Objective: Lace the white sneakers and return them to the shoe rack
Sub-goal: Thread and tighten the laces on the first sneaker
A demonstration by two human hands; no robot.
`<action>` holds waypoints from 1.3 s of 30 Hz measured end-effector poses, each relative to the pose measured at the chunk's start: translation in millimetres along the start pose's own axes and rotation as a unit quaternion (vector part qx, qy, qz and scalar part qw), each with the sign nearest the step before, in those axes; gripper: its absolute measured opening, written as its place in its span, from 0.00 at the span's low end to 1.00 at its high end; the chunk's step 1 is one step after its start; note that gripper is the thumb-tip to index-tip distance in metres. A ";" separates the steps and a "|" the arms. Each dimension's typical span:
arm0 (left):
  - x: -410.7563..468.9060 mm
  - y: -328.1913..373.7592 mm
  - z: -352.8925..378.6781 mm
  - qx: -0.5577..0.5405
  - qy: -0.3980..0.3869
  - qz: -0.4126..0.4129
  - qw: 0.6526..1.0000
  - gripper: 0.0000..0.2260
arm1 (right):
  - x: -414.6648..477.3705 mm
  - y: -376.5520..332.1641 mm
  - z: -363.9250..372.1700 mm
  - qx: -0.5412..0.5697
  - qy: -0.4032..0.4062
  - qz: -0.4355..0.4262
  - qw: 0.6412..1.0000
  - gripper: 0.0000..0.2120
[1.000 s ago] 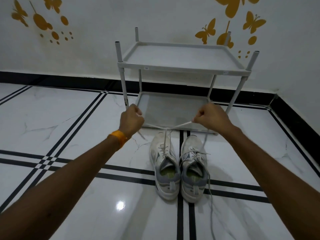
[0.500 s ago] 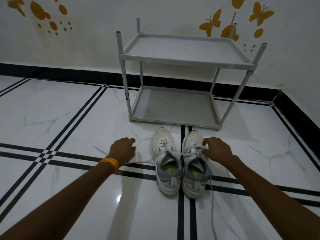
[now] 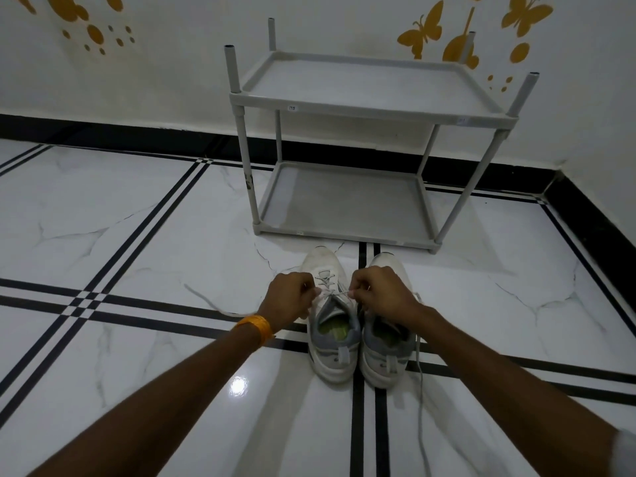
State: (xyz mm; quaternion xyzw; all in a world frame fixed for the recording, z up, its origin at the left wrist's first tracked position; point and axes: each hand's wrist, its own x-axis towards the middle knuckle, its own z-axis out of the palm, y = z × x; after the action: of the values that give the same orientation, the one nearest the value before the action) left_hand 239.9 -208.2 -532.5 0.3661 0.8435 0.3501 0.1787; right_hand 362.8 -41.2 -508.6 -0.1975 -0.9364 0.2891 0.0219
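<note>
Since half a second ago both hands have come together over the left sneaker (image 3: 328, 304): the left hand (image 3: 289, 297) has moved in from the floor beside it, and the right hand (image 3: 380, 294) has crossed over from the right sneaker (image 3: 387, 342). Each hand is now closed, pinching one end of the lace (image 3: 332, 295) just above the tongue, so the lace runs tight between the two grips. One loose end trails on the floor (image 3: 137, 270) outward from the left grip. To do this step well, I think both ends should be pulled evenly before the knot. The two sneakers stand side by side, touching, just in front of the shoe rack (image 3: 344, 201), whose shelves hold nothing.
</note>
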 end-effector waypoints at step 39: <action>-17.7 -14.2 8.5 0.000 0.052 -0.177 0.983 0.15 | -11.1 -28.3 24.2 0.620 -0.024 0.182 0.763 0.13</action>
State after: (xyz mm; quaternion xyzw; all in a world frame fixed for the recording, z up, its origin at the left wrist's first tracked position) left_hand 249.5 -224.4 -547.9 0.1928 0.9030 0.3314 0.1939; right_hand 359.1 -79.6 -512.4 -0.3003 -0.5000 0.8098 0.0643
